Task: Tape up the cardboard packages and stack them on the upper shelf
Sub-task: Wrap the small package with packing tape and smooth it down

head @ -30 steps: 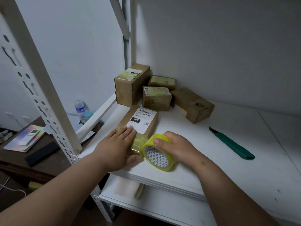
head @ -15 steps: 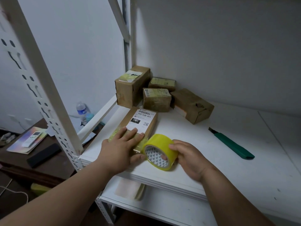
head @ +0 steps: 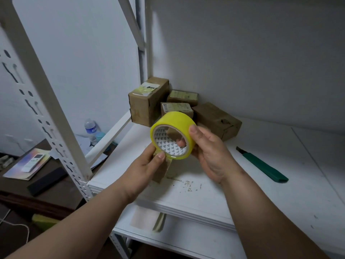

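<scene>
My right hand (head: 211, 152) holds a yellow tape roll (head: 173, 126) in the air above the white shelf (head: 214, 189), thumb on the outer band and fingertips inside the core. My left hand (head: 145, 165) pinches the roll's lower edge with the thumb on top. A flat cardboard package (head: 161, 173) lies on the shelf under both hands, mostly hidden. Several taped cardboard boxes stand in the back corner: a tall box (head: 147, 103), a small box (head: 183, 95), another small box (head: 175, 107) partly behind the roll, and a longer box (head: 216, 120).
A green utility knife (head: 261, 165) lies on the shelf to the right. The white perforated upright (head: 37, 94) stands at the left front corner. A lower shelf (head: 177, 240) shows beneath. A dark desk at left carries a water bottle (head: 90, 128), a remote (head: 33, 162) and papers.
The tape roll rose from the shelf beside the flat package to above it. My left hand left the package's top and took hold of the roll's lower edge.
</scene>
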{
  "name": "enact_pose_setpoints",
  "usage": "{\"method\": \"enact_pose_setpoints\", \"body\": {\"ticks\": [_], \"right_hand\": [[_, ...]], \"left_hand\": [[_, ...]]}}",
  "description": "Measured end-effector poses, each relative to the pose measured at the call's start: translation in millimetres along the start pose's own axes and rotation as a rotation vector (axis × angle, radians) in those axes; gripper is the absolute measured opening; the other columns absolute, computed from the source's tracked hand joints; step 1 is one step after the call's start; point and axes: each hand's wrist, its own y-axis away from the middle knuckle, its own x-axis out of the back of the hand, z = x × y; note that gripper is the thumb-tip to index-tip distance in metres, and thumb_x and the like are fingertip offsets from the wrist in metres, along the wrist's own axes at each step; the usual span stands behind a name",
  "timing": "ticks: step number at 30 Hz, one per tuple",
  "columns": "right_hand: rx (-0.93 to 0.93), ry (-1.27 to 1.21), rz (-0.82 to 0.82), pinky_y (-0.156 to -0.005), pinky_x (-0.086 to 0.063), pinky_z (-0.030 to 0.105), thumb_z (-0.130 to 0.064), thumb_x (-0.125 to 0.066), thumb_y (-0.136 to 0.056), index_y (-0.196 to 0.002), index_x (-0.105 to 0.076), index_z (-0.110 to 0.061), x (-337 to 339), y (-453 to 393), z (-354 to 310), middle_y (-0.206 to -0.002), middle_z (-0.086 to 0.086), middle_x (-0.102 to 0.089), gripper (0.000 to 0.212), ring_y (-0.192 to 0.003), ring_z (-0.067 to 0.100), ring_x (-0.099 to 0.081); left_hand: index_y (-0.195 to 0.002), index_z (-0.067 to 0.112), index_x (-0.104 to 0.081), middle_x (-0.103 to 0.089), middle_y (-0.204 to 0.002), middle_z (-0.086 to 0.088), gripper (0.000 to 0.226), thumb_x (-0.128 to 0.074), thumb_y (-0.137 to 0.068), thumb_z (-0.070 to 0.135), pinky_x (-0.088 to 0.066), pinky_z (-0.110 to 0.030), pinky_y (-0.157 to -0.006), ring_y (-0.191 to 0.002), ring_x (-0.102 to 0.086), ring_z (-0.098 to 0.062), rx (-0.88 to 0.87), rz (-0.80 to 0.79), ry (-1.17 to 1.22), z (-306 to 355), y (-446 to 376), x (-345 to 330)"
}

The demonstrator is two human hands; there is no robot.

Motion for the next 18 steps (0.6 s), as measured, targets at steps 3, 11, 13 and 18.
{"method": "enact_pose_setpoints", "body": {"ticks": [3, 11, 13, 18], "right_hand": [[0.035, 0.092, 0.053, -0.098, -0.051, 0.048, -0.068, -0.061, -0.073, -0.095, -0.068, -0.018, -12.6, -2.0, -1.3, -0.073, 0.001, -0.07, 0.055, -0.086, 0.021, -0.07], [0.05, 0.254, 0.088, -0.097, -0.052, 0.052, -0.079, -0.05, -0.08, -0.09, -0.067, -0.028, -20.9, -8.1, -3.3, -0.076, -0.001, -0.071, 0.054, -0.09, 0.025, -0.071], [0.07, 0.279, 0.106, -0.094, -0.053, 0.048, -0.081, -0.05, -0.077, -0.088, -0.068, -0.026, -17.4, -7.0, -4.9, -0.074, -0.003, -0.069, 0.058, -0.085, 0.025, -0.067], [-0.011, 0.234, 0.158, -0.085, -0.052, 0.045, -0.084, -0.053, -0.072, -0.088, -0.072, -0.027, 8.4, 12.6, 9.0, -0.065, -0.003, -0.064, 0.063, -0.075, 0.017, -0.062]], "left_hand": [[-0.121, 0.04, -0.056, -0.069, -0.11, 0.009, 0.039, -0.051, -0.087, 0.057, -0.047, -0.026, -0.091, -0.102, -0.062, -0.007, -0.049, 0.066, -0.107, -0.5, 2.4, -2.5], [-0.105, 0.048, -0.042, -0.065, -0.093, 0.014, 0.041, -0.074, -0.084, 0.034, -0.041, -0.006, -0.065, -0.084, -0.058, 0.008, -0.072, 0.134, -0.421, -2.8, -7.9, 1.7], [-0.114, 0.044, -0.043, -0.062, -0.092, 0.019, 0.043, -0.073, -0.085, 0.032, -0.039, -0.006, -0.065, -0.08, -0.056, 0.011, -0.087, 0.127, -0.442, -5.6, -7.8, 3.7], [-0.144, 0.042, -0.036, -0.056, -0.117, 0.025, 0.077, -0.067, -0.074, 0.05, -0.046, -0.018, -0.092, -0.107, -0.058, 0.003, -0.034, 0.197, -0.294, -9.6, -4.8, 16.8]]}}
